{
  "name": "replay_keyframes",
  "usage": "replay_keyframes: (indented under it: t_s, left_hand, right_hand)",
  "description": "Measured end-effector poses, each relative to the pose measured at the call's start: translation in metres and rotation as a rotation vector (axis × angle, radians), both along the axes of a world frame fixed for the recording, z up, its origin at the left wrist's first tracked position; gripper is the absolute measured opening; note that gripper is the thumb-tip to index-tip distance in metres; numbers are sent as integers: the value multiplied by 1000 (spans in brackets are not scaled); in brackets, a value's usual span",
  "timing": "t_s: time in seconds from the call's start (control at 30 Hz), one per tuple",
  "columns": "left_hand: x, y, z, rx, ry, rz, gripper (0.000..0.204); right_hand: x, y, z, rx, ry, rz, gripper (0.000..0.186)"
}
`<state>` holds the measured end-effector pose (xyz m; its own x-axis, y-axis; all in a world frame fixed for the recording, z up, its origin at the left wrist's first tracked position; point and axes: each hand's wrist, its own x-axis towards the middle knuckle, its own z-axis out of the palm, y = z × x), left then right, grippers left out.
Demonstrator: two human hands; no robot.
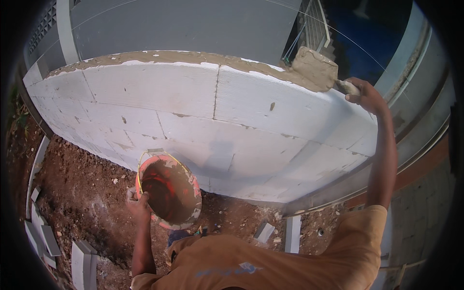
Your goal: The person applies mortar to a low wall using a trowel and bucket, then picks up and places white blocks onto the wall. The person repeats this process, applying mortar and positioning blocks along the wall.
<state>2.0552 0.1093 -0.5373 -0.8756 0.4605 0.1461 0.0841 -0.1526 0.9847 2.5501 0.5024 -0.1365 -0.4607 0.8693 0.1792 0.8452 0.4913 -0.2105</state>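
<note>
Through the head view I see my right hand (366, 95) with its fingers curled closed around the handle of a trowel (315, 69), whose broad blade is caked with mortar at the top of the wall (164, 89). My left hand (138, 203) pinches the left rim of a red bucket (197, 191), thumb over the edge, fingers bent outside; I cannot tell how tightly they press. The bucket's mouth faces me, in front of the wall, with a yellow handle (177, 162) lying along the rim. Brown mortar coats its inside; the shaded bottom hides how much it holds. More mortar (183, 58) runs along the wall's top. Grey block pieces (82, 266) lie on brown soil (108, 193).
</note>
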Motion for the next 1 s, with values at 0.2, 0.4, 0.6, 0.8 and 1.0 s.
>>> replay_keyframes:
  t_s: [0.2, 0.4, 0.6, 0.8, 1.0]
  left_hand:
    - [3, -8, -1, -67, 79, 53, 21]
    - [5, -9, 2, -127, 57, 83, 21]
    - [2, -3, 2, -4, 8, 24, 21]
    - [6, -8, 19, 5, -1, -25, 24]
    - [6, 17, 26, 131, -29, -158, 25]
  right_hand:
    - [25, -11, -2, 45, 25, -91, 46]
    - [17, 4, -13, 139, -51, -149, 55]
    - [-52, 7, -22, 364, -118, -111, 50]
    - [-98, -10, -31, 448, -132, -90, 48]
    - [-113, -63, -64, 483, -104, -127, 48]
